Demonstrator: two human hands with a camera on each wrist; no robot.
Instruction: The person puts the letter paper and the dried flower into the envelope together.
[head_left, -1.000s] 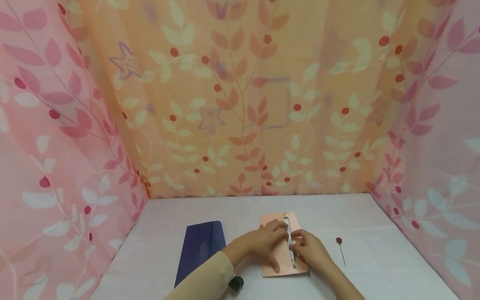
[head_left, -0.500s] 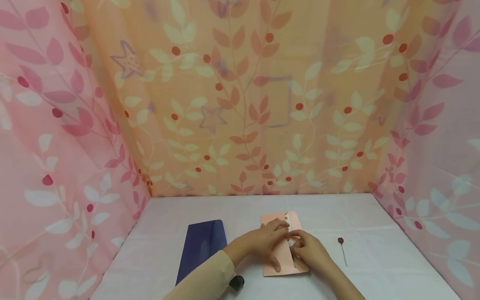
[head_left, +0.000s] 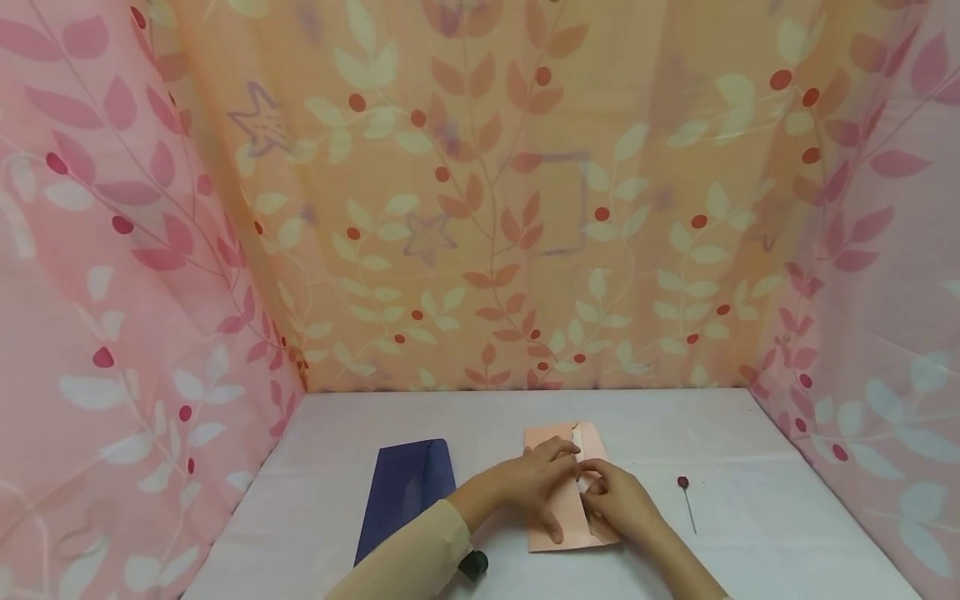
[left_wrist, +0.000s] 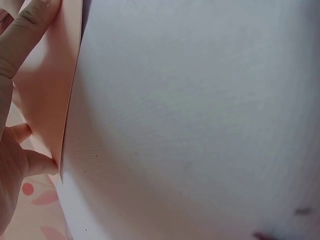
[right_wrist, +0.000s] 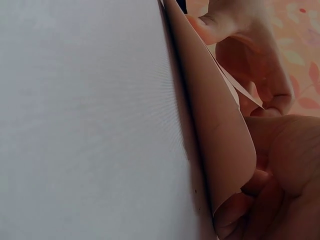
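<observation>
A peach envelope lies on the table in the head view, its flap unfolded to the right. My left hand spreads across it, thumb near the close end, other fingertips at the mouth. My right hand has its thumb and index finger together at the mouth, pinching a white paper slip. Only a sliver of the slip shows; the rest is hidden inside the envelope and behind fingers. In the right wrist view the flap stands slightly raised beside my right fingers.
A dark blue envelope lies to the left, partly covered by my left sleeve. A small dark red flower on a thin stem lies to the right. Patterned curtains enclose the white table at back and sides.
The paper slip has slid left into the envelope; its green-marked strip showed along the mouth and now only a white sliver does. My right fingers have shifted slightly, while my left hand stays put.
</observation>
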